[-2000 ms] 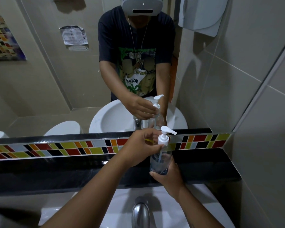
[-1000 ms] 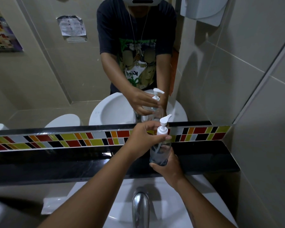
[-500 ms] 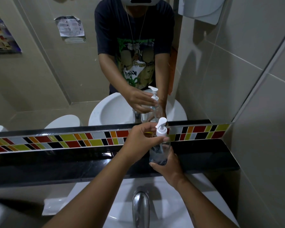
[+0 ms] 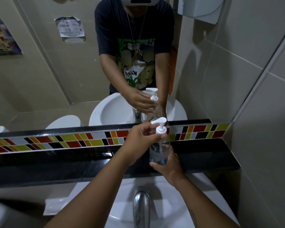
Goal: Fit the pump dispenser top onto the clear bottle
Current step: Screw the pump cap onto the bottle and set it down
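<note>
**Pump on bottle neck, being screwed down**

We see the bottle (image 4: 158,153) held upright above the black ledge (image 4: 212,155), right of centre, beyond the tap (image 4: 141,206) and basin (image 4: 211,195). The right hand (image 4: 169,163) is wrapped around its lower half from the near side. The left hand (image 4: 142,137) is closed on the collar of the pump (image 4: 160,127), fingertips pinching just under the white head; the nozzle points left. The dip tube is inside the bottle, with a little liquid at the bottom.

Our read: the pump is seated, tightening unfinished; we cannot tell whether the threads are fully home. The bottle looks light, thin-walled plastic, smooth, possibly wet, so it may flex or slip if squeezed. Best hold is low on the body, twisting at the collar, not the nozzle, which would likely just swivel.
</note>
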Action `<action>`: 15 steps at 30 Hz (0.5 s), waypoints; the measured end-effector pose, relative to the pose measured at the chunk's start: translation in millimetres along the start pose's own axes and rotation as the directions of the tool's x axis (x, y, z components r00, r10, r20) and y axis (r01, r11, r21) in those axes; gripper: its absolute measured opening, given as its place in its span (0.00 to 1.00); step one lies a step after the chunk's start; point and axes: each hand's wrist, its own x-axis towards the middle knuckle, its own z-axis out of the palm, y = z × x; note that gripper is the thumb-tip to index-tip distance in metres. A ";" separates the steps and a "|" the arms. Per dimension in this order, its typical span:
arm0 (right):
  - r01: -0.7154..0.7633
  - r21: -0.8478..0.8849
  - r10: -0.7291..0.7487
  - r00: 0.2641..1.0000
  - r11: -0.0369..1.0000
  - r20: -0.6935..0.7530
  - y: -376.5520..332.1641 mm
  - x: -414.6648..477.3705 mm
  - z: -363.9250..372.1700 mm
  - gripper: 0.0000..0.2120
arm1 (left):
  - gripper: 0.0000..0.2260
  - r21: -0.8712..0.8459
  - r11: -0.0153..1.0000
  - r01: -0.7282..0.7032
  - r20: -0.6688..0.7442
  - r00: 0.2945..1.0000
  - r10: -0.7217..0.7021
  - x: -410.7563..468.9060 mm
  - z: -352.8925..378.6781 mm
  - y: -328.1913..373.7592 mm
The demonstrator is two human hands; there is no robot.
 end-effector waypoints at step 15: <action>-0.022 -0.003 0.022 1.000 1.000 0.021 -0.5 0.4 -0.3 0.41 | 0.16 0.037 0.999 -0.039 -0.171 0.984 0.044 -4.1 18.8 -0.5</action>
